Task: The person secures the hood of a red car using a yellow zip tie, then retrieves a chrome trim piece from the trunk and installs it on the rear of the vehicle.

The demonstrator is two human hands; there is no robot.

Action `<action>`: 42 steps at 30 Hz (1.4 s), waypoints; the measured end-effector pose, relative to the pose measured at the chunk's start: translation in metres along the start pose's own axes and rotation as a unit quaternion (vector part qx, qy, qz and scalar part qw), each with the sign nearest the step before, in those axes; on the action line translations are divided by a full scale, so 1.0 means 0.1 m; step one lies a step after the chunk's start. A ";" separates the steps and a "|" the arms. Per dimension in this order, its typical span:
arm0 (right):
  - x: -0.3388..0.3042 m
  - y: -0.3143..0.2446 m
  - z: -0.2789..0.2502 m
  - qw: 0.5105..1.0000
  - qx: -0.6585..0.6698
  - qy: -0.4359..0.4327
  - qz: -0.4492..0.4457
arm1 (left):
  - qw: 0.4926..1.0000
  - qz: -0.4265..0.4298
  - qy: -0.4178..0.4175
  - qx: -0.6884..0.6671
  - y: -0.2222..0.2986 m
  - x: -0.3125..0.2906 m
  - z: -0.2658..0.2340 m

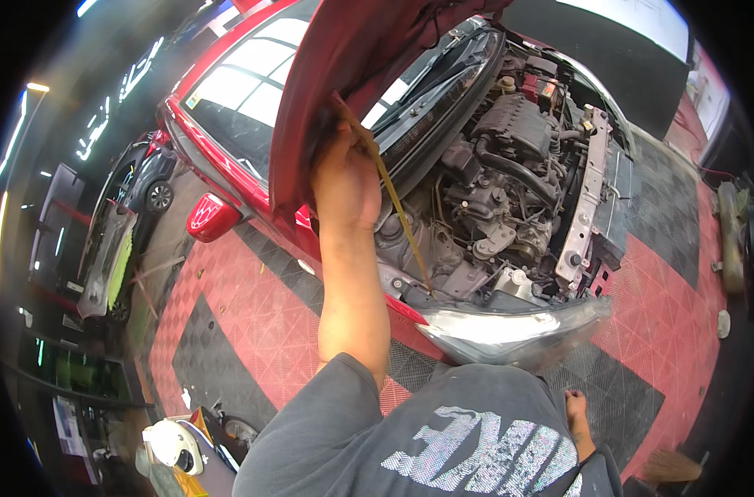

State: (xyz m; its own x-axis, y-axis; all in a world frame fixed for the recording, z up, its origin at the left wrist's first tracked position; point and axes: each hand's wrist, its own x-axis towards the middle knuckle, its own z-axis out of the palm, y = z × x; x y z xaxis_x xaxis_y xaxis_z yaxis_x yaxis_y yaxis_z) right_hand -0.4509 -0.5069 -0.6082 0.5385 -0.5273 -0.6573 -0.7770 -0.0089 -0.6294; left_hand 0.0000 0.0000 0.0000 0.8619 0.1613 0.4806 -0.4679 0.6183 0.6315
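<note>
My left arm reaches up under the raised red hood (298,124) of a car. My left hand (348,178) is closed near the top of the thin yellowish prop rod (403,219), right below the hood's underside. Shadow there partly hides its fingers. The rod slants down to the front edge of the engine bay, by the headlight (509,327). Beside my body on the right, my right hand (574,406) hangs low, away from the car. It is small in view and its fingers are not clear.
The uncovered engine (514,132) fills the bay, with the front crossmember (582,199) exposed. A red side mirror (211,217) sticks out at left. Farther left stands a dark car (149,178). A white helmet (174,446) rests at lower left. Red and grey tiles (261,315) cover the floor.
</note>
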 end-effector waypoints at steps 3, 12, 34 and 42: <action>-0.32 -0.14 0.25 1.000 -0.021 0.001 0.013 | 0.999 -0.023 -0.023 0.012 0.12 0.01 0.00; -0.81 -0.28 -0.10 0.996 -0.009 0.008 0.092 | 0.984 -0.113 -0.020 -0.133 0.09 0.05 -0.05; -0.26 -0.40 0.15 0.999 -0.028 0.013 0.012 | 0.908 0.225 0.135 0.327 -0.15 -0.13 0.23; -0.31 -0.25 0.08 0.998 -0.054 0.024 0.007 | 0.817 0.299 0.126 0.477 -0.18 -0.03 0.09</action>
State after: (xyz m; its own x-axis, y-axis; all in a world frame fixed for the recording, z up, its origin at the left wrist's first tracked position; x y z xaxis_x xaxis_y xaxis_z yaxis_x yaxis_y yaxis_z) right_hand -0.4459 -0.4834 -0.5757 0.5135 -0.5675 -0.6437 -0.8161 -0.0910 -0.5708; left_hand 0.0038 -0.0189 -0.0075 0.3806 0.4431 0.8117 -0.6549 -0.4905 0.5749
